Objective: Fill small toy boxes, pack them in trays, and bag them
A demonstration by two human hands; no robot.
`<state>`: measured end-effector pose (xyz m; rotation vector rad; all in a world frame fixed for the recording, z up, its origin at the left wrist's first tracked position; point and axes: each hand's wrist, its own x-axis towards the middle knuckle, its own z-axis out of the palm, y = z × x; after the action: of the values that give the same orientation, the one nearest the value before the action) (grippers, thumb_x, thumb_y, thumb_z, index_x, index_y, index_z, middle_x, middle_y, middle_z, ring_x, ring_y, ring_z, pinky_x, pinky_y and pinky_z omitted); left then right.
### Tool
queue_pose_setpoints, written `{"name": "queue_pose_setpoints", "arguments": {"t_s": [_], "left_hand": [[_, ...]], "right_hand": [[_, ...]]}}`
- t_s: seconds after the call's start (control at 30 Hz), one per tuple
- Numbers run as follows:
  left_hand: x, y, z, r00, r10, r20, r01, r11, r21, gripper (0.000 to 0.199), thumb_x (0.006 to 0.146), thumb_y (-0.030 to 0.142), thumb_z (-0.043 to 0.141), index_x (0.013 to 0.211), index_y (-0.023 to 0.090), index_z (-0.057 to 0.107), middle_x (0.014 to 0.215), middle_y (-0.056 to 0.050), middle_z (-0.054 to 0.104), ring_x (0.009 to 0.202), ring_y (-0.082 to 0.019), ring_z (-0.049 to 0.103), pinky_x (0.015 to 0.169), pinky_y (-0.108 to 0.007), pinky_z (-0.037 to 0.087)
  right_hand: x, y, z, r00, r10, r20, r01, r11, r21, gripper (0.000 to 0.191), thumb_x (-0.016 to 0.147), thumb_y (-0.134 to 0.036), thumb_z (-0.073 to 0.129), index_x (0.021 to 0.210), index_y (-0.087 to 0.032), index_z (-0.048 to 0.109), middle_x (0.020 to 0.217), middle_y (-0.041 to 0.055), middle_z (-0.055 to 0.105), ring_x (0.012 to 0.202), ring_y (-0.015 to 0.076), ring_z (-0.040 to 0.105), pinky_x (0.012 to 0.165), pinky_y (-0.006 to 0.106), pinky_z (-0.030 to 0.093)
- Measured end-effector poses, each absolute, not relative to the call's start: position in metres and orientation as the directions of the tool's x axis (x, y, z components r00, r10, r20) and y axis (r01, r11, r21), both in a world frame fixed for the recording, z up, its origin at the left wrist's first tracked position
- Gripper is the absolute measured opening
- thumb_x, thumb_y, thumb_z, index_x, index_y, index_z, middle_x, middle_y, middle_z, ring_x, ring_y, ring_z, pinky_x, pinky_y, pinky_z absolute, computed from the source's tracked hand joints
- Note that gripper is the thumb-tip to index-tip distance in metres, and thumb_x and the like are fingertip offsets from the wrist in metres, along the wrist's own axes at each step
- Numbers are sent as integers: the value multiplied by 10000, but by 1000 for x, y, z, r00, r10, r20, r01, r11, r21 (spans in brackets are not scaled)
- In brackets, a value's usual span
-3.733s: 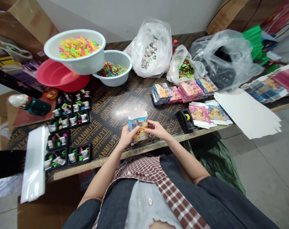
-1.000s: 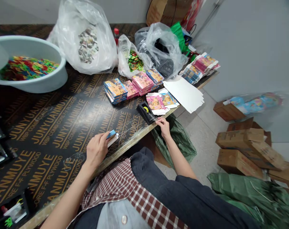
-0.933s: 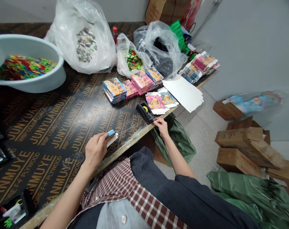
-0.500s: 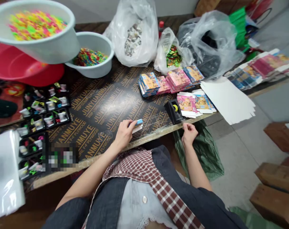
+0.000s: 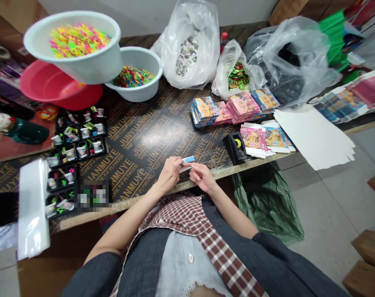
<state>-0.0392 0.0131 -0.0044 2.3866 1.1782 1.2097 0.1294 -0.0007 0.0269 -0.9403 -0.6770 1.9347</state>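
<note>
My left hand (image 5: 170,173) pinches a flattened carton (image 5: 187,161), printed blue with a white edge, just above the table's front edge. My right hand (image 5: 202,177) sits beside it, its fingertips very close to the carton's lower edge and holding nothing. Both hands are over the black printed plywood tabletop (image 5: 162,138). Farther right stands a black tape dispenser (image 5: 235,147) with yellow tape, next to loose printed box blanks (image 5: 255,140). Stacks of flat blue and pink boxes (image 5: 224,109) lie behind it.
Black trays of small parts (image 5: 79,140) fill the table's left side. White bowls of colourful pieces (image 5: 133,72) and a red basin (image 5: 60,93) stand behind them. Plastic bags (image 5: 187,47) line the back, and white card sheets (image 5: 311,136) overhang the right edge.
My right hand has moved left from beside the tape dispenser to next to my left hand. My view has swung back left, showing the trays and bowls again.
</note>
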Motion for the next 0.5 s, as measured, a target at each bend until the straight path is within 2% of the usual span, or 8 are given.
{"name": "queue_pose_setpoints", "arguments": {"t_s": [0.13, 0.2, 0.3, 0.4, 0.5], "left_hand": [[-39, 12, 0, 386, 757, 527, 596, -641, 483, 311, 936, 114, 411, 1157, 230, 597, 1064, -90, 629, 926, -198, 567, 795, -337, 437], [-36, 14, 2, 373, 778, 505, 597, -618, 512, 261, 935, 166, 452, 1095, 226, 649, 1026, -90, 634, 913, -207, 565, 793, -342, 435], [-28, 18, 3, 284, 816, 503, 606, -559, 566, 160, 935, 264, 530, 944, 224, 684, 916, -73, 634, 849, -201, 559, 764, -338, 422], [-22, 21, 4, 250, 817, 519, 613, -549, 569, 163, 944, 264, 533, 892, 214, 679, 866, -67, 639, 806, -190, 558, 734, -329, 414], [-26, 17, 8, 410, 759, 506, 569, -647, 508, 208, 934, 200, 499, 1045, 207, 675, 939, -78, 667, 874, -193, 589, 775, -331, 448]], "right_hand": [[129, 0, 20, -341, 873, -348, -475, -480, -738, 305, 719, -449, 733, 833, -167, 758, 351, -113, 298, 369, 55, 159, 424, 234, 139], [129, 1, 18, -308, 883, -355, -431, -462, -775, 334, 730, -493, 715, 822, -174, 746, 355, -113, 296, 368, 62, 165, 421, 237, 150], [133, 3, 17, -180, 926, -333, -189, -365, -912, 427, 751, -605, 678, 702, -182, 713, 368, -83, 348, 367, 76, 240, 423, 252, 184], [142, 1, 28, -6, 981, -194, 115, -192, -975, 582, 822, -702, 563, 546, -195, 634, 380, -51, 365, 378, 94, 309, 436, 271, 242], [148, -1, 50, 126, 990, 68, 246, 35, -969, 585, 905, -664, 483, 582, -200, 634, 422, -43, 404, 393, 106, 362, 450, 272, 293]]}}
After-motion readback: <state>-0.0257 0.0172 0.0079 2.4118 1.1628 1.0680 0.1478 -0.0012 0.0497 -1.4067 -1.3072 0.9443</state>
